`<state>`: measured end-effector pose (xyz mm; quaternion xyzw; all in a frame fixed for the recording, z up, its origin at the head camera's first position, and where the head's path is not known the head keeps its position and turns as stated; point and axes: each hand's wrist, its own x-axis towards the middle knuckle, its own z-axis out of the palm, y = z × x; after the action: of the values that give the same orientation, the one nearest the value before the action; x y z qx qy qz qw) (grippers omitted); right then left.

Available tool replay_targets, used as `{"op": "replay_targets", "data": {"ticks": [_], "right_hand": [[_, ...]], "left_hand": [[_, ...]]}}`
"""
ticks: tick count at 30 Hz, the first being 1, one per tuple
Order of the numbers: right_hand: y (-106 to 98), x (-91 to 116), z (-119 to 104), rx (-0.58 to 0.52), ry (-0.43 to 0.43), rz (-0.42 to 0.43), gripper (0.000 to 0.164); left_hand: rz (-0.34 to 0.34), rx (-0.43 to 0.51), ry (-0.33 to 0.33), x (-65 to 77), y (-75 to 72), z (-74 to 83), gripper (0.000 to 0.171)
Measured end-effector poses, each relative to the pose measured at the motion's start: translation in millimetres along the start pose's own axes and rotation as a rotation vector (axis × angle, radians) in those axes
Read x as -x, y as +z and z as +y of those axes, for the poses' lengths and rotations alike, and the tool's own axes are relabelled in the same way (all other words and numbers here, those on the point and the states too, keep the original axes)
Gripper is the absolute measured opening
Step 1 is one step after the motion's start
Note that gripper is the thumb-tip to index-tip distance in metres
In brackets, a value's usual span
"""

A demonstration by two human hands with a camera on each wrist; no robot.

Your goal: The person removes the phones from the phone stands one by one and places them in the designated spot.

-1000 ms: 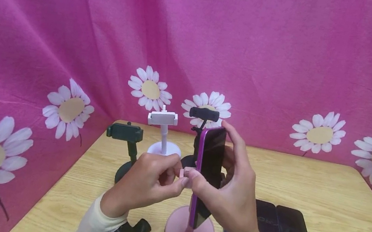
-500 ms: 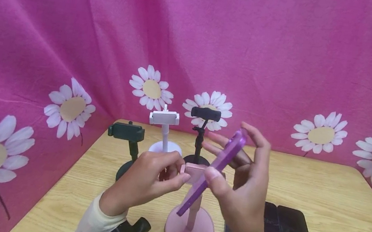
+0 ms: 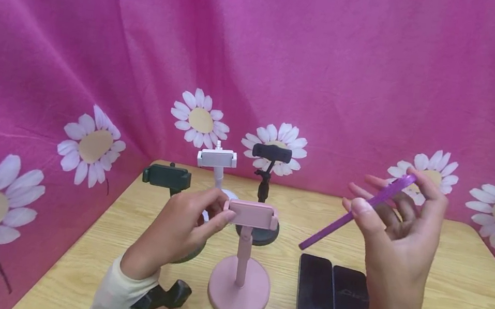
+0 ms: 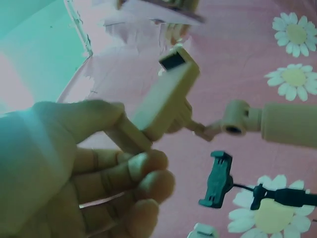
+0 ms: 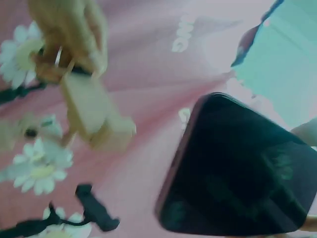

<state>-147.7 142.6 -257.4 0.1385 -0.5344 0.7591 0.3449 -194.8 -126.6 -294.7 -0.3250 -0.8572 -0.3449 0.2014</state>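
Observation:
My left hand (image 3: 174,231) pinches the left end of the clamp on a pink phone stand (image 3: 238,289). The clamp (image 4: 163,99) is seen close up in the left wrist view, its end between thumb and fingers. Off to the right, my right hand (image 3: 405,243) holds a purple-edged smartphone (image 3: 337,224) in the air, thumb on one side and fingers on the other. The phone is tilted, and its dark screen (image 5: 237,168) fills much of the right wrist view. A stretch of table separates it from the pink stand.
Two dark phones (image 3: 315,289) lie side by side on the wooden table under the right hand. Behind the pink stand are a dark green stand (image 3: 167,176), a white stand (image 3: 217,158) and a black stand (image 3: 271,152). A pink daisy-printed cloth (image 3: 355,85) hangs behind the table.
The right hand has carried the phone away from the pink clamp to the right, turning it edge-on. The left hand still pinches the clamp; hand and stand have shifted slightly left.

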Motion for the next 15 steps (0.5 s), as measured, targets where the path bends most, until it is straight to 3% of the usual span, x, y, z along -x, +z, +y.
{"op": "replay_targets", "data": {"ticks": [3, 9, 15], "right_hand": [[-8.3, -6.5, 12.9, 0.181, 0.049, -0.031, 0.072], [-21.1, -8.6, 49.4, 0.713, 0.110, -0.186, 0.077], [-24.3, -2.6, 95.0, 0.970, 0.193, -0.400, 0.068]], "left_hand": [[0.031, -0.033, -0.053, 1.3, -3.3, -2.5, 0.012], [0.071, -0.115, -0.124, 3.1, -6.9, -5.6, 0.015], [0.102, -0.181, -0.169, 2.7, -12.3, -9.7, 0.021]]}}
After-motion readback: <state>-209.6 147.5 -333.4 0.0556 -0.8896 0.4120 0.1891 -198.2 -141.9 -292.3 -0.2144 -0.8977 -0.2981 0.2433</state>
